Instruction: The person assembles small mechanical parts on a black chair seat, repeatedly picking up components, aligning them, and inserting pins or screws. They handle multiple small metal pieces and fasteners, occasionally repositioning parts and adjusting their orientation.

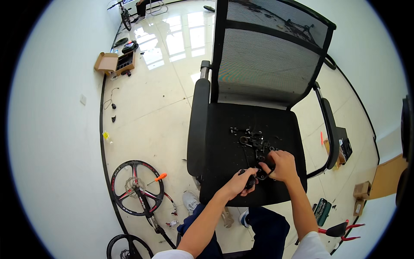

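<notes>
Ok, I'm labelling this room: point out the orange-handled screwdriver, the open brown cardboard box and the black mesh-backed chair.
Orange-handled screwdriver [161,177]: head view, on its handle.
Open brown cardboard box [106,63]: head view, on its lid.
Black mesh-backed chair [267,64]: head view, on its backrest.

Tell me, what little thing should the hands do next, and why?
Maybe firm the grip of the left hand on its dark part: the right hand is close by, and a dropped part could hide among loose black pieces on the black seat.
</notes>
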Motion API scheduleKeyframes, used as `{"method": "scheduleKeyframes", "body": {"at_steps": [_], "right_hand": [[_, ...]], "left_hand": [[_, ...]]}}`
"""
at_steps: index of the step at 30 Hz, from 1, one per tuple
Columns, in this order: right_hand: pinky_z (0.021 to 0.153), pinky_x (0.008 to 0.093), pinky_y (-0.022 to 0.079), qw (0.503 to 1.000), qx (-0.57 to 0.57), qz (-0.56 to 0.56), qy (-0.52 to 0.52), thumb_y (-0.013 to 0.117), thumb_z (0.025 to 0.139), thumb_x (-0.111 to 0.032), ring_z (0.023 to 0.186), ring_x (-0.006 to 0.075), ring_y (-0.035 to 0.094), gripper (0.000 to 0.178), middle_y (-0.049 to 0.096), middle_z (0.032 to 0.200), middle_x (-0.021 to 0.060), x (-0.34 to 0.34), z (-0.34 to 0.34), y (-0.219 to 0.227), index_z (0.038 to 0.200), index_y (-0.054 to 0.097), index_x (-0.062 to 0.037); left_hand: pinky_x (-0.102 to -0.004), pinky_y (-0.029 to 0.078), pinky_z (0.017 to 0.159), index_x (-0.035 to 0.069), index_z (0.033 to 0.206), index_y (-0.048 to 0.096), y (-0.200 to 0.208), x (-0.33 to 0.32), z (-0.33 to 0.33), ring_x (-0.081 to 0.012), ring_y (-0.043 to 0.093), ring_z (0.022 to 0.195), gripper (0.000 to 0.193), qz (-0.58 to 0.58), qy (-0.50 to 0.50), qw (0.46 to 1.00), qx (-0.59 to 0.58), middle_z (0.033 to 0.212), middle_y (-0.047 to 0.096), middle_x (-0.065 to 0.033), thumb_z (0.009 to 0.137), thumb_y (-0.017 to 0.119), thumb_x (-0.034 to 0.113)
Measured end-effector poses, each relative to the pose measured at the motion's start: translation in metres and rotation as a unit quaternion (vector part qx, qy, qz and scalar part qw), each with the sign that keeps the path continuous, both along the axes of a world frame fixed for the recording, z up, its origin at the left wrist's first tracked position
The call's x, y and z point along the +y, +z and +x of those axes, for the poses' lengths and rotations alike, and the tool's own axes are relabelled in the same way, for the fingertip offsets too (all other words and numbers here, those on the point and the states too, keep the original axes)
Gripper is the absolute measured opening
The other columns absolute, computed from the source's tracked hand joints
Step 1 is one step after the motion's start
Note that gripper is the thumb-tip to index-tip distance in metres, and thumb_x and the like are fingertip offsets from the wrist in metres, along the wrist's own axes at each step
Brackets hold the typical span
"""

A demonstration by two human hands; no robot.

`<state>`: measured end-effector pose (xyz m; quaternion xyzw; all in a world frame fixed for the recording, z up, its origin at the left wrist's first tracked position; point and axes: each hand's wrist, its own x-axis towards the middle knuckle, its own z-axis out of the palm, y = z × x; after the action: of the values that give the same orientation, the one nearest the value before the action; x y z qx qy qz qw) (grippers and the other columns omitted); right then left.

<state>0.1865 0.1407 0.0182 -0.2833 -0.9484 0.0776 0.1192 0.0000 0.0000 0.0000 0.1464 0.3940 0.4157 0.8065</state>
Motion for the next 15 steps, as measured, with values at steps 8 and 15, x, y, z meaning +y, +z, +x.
{"method": "scheduleKeyframes", "body": {"at_steps": [8,15], "right_hand": [[0.068,0.0274,0.052,0.775,0.435,-0.349,-0.298,0.087,0.078,-0.016,0.077,0.0123,0.063,0.054,0.064,0.099,0.0086,-0.022,-0.039,-0.044,0.12,0.056,-0.0025],[0.067,0.0275,0.051,0.71,0.455,-0.435,-0.315,0.067,0.097,-0.017,0.075,0.0127,0.063,0.019,0.067,0.084,0.0065,-0.025,-0.057,-0.048,0.098,0.064,0.0018]], "left_hand": [[-0.0239,0.037,0.05,0.004,0.084,0.055,0.002,0.009,0.023,-0.0072,0.048,0.054,0.029,0.112,0.153,0.963,0.192,0.068,0.053,0.0,0.101,0.055,0.027],[-0.0227,0.037,0.052,0.004,0.083,0.053,-0.001,0.01,0.019,-0.006,0.048,0.056,0.027,0.137,0.179,0.949,0.222,0.066,0.05,0.0012,0.102,0.05,0.024]]}}
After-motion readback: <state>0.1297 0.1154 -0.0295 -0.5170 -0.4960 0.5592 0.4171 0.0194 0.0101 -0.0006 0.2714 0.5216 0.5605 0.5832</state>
